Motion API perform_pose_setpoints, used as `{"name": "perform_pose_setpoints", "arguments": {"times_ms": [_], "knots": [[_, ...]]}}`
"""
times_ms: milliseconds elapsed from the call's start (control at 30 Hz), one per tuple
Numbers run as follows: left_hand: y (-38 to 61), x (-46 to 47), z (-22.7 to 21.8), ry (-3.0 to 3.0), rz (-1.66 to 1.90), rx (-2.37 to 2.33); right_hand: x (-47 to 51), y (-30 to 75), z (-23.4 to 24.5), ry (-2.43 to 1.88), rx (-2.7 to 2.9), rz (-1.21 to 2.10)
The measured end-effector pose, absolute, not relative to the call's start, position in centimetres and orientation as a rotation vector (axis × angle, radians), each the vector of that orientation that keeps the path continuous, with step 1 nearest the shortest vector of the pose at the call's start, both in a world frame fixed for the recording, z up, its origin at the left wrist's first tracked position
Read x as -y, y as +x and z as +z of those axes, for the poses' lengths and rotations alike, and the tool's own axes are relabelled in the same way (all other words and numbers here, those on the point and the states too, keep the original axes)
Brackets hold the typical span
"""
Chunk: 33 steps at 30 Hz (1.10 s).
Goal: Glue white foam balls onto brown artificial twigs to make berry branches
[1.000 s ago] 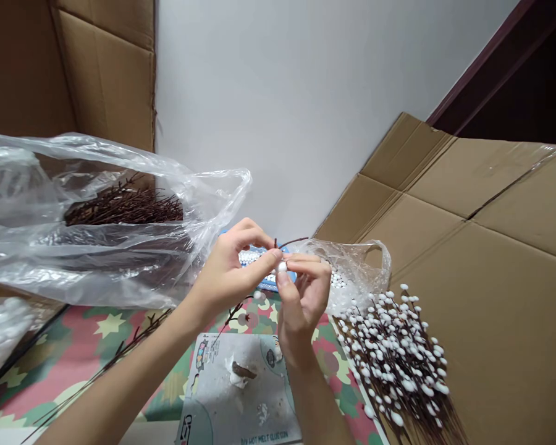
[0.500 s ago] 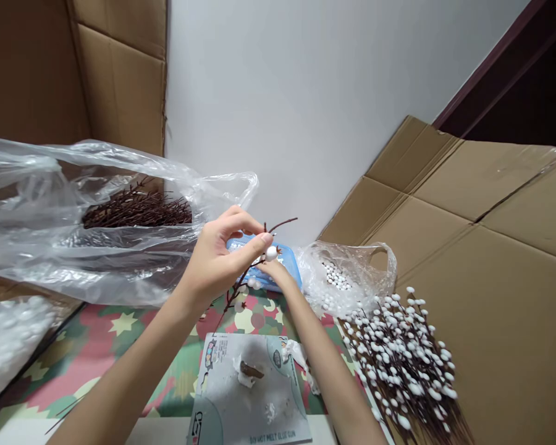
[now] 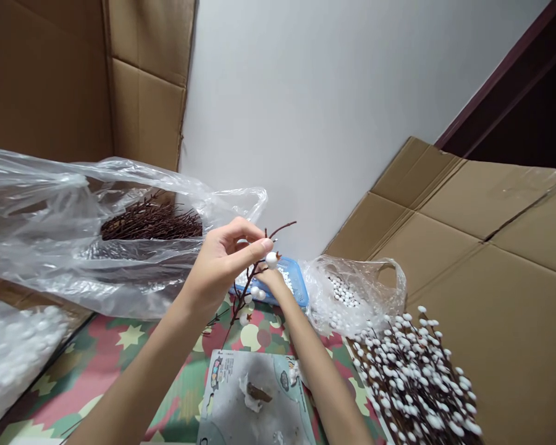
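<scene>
My left hand [image 3: 234,253] is closed, thumb and fingers pinching a thin brown artificial twig [image 3: 239,303] near its top. Several white berries [image 3: 258,293] sit along the twig, some tipped with small brown star-shaped ends. Behind it, my right hand [image 3: 271,278] reaches into a blue plastic basket [image 3: 298,278] that holds small white balls. The twig and my left hand cover most of the right hand's fingers, so their grip is hidden.
A grey glue-gun box [image 3: 231,395] with a brown lump in white residue lies in front. Bare twigs [image 3: 152,219] fill a clear bag at left. Right of the basket are a plastic bag of white beads [image 3: 345,290] and finished white-berry stems [image 3: 417,377]. Cardboard [image 3: 505,296] stands around.
The camera view has shifted, so the surroundings sit lower and further right. My left hand still pinches the twig, and my right hand stays at the basket.
</scene>
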<state>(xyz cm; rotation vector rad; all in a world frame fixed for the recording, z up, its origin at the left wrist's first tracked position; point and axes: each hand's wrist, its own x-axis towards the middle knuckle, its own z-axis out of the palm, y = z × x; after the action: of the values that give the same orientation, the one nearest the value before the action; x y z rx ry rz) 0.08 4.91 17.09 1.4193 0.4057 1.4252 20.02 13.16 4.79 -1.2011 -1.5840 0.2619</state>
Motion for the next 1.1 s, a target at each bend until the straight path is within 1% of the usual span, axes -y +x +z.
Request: {"name": "perform_pose_setpoints", "arguments": {"times_ms": [167,233,333,500,967,1100], "knots": [[1.2,-4.5,16.8,1.374,1.290,-0.319,-6.9,20.2,10.5,-1.146,1.500,0.411],[2.0,-4.0,16.5,1.348,1.199,-0.277,-3.4,19.3,12.9,-0.941,1.294,0.519],[3.1,-3.2,16.2,1.314,1.055,-0.223,0.6,17.5,14.9,-0.736,1.171,0.543],[3.9,-2.5,15.9,1.302,0.965,-0.211,2.5,15.7,14.6,-0.677,1.123,0.524],[3.8,-2.2,16.1,1.391,0.959,-0.252,2.7,15.6,14.1,-0.604,1.093,0.591],[3.8,-2.2,16.3,1.392,0.935,-0.224,2.7,15.7,13.9,-0.645,1.108,0.536]]}}
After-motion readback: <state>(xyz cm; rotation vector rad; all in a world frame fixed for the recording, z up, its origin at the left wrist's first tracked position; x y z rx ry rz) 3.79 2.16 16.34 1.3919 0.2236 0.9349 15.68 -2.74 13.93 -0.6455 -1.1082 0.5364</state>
